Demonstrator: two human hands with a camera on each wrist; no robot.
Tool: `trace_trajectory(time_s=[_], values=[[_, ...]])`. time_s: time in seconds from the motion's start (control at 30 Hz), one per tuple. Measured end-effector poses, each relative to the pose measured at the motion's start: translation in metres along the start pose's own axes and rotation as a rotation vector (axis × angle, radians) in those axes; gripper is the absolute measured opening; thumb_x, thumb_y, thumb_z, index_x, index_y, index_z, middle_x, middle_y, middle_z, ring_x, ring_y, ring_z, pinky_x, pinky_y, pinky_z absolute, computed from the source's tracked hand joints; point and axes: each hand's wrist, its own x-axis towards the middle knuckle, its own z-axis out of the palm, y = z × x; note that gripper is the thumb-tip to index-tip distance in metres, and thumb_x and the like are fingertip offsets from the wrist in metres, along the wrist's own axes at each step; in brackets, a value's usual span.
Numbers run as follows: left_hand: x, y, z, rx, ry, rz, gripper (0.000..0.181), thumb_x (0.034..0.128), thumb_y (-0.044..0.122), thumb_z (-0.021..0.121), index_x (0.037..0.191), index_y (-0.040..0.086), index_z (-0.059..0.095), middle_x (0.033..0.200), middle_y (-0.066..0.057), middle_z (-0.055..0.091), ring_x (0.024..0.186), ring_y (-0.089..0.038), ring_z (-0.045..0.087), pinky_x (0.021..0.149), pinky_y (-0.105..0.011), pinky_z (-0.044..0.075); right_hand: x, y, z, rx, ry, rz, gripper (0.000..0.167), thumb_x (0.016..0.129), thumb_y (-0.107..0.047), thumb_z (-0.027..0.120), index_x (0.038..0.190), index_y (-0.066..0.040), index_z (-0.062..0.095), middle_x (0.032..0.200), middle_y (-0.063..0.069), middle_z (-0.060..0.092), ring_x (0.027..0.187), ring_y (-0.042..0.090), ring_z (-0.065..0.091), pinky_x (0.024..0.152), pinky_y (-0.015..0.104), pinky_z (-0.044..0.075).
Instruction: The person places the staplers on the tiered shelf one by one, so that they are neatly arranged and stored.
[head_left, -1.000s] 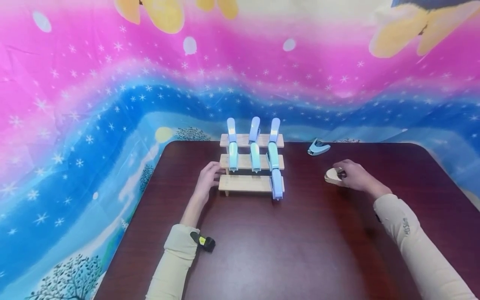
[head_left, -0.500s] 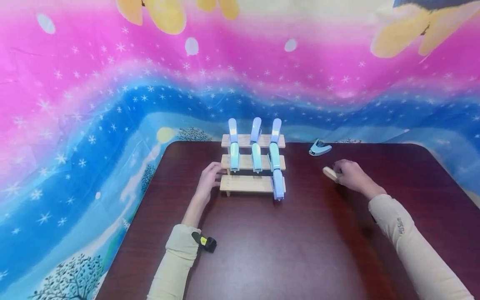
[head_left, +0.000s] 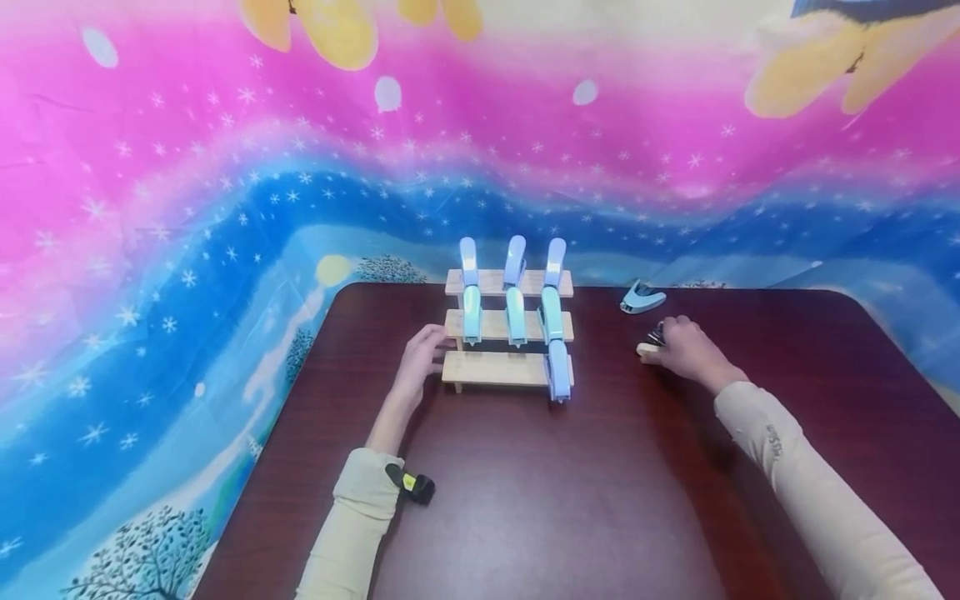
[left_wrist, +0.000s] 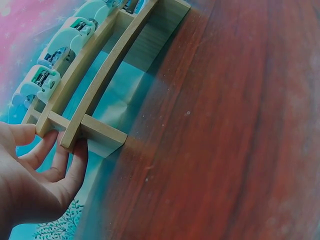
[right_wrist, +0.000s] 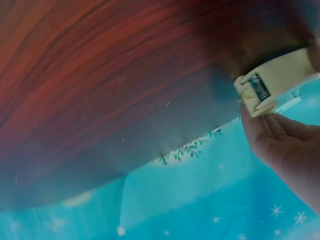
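At the left end of a small three-tier wooden rack [head_left: 495,368], my left hand [head_left: 420,362] holds the board ends between thumb and curled fingers, as the left wrist view shows. Several purple clips [head_left: 469,260] stand along the top tier, with mint-green clips [head_left: 472,315] on the middle one. Another purple clip [head_left: 558,371] sits at the right of the bottom tier. Right of the rack, my right hand [head_left: 690,348] pinches a cream plastic clip [right_wrist: 287,72] above the table; its metal spring shows in the right wrist view. My fingers partly hide it.
A light-blue clip [head_left: 642,297] lies near the table's back edge, beyond my right hand. The dark red-brown table [head_left: 525,492] has rounded back corners. Behind it hangs a patterned pink and blue cloth [head_left: 645,150]. A black band device [head_left: 411,483] is on my left wrist.
My right hand has moved slightly left with the cream clip and turned it, so less of the clip shows now. The left hand keeps its place on the rack.
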Motion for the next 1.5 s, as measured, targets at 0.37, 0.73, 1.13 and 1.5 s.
trace_trajectory(time_s=[0.37,0.73,1.13,1.5], values=[[-0.001,0.001,0.004,-0.015,-0.009,0.01,0.026,0.1068,0.021,0.051,0.117,0.001,0.064,0.115,-0.02,0.068,0.097,-0.023,0.066,0.074,-0.032,0.055,-0.016,-0.014,-0.013,0.266,0.155,0.076,0.043,0.092,-0.025,0.079,0.111,0.012,0.064,0.095,0.026,0.069,0.078,0.031,0.063,0.062,0.035,0.051],[0.0,0.001,0.0,-0.004,0.003,-0.003,0.027,0.1061,0.022,0.051,0.119,0.002,0.063,0.118,-0.021,0.067,0.1,-0.024,0.065,0.074,-0.031,0.054,-0.033,-0.066,-0.049,1.347,0.074,0.088,0.027,0.102,-0.012,0.066,0.123,0.004,0.063,0.101,0.001,0.071,0.084,0.011,0.07,0.074,0.026,0.059],[-0.004,0.005,0.003,-0.016,-0.012,-0.003,0.028,0.1077,0.022,0.05,0.118,0.0,0.063,0.119,-0.022,0.067,0.102,-0.028,0.065,0.076,-0.032,0.054,-0.042,-0.107,-0.058,1.868,-0.171,-0.034,0.028,0.11,-0.02,0.048,0.132,-0.003,0.056,0.121,0.013,0.065,0.109,0.025,0.067,0.09,0.034,0.056],[0.0,0.001,0.001,-0.015,0.001,0.0,0.026,0.1056,0.022,0.051,0.117,0.001,0.063,0.117,-0.019,0.067,0.102,-0.028,0.065,0.073,-0.031,0.055,-0.049,-0.173,-0.038,0.703,0.259,0.052,0.053,0.106,-0.042,0.056,0.108,0.009,0.071,0.079,0.011,0.068,0.062,0.015,0.056,0.05,0.026,0.047]])
